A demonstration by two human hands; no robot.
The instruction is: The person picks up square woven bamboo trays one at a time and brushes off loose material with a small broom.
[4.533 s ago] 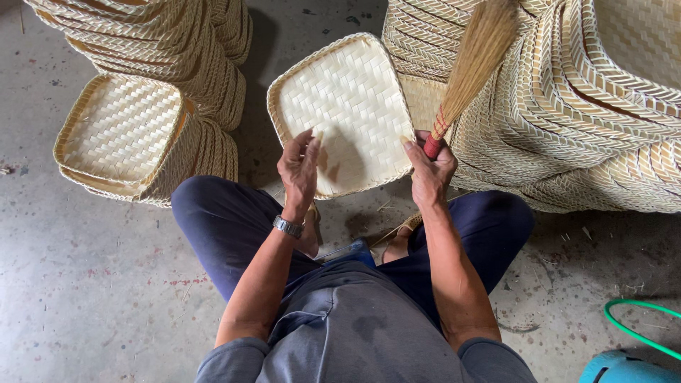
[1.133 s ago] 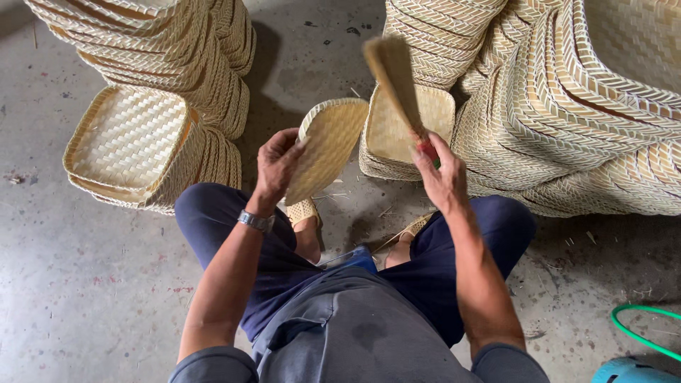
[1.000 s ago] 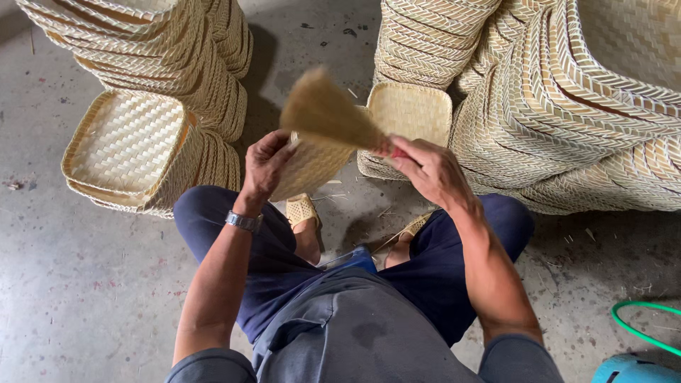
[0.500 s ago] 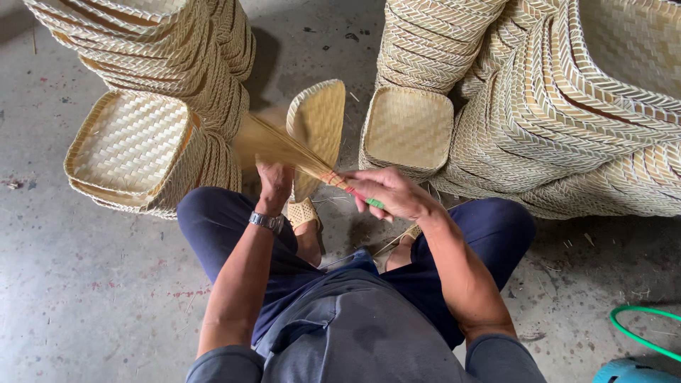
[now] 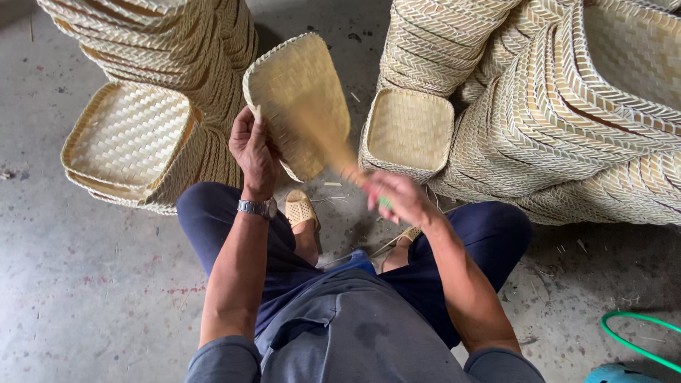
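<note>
One tray (image 5: 298, 99), one brush (image 5: 323, 145)

Bare grey concrete floor (image 5: 85, 284), stained and littered with splinters. Stacks of woven trays (image 5: 135, 142) rest directly on it; a green hose (image 5: 631, 340) lies at one corner.

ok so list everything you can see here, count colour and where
woven tray: one, pale straw, tilted, held in left hand
brush: one, straw, blurred, across the tray, in right hand
tray stacks: several, pale straw, left and right on the floor
small tray: one, straw, on a stack right of centre
hose: one, green, bottom right
floor: grey concrete
sandals: two, tan
wristwatch: one, silver
left hand; right hand
</note>
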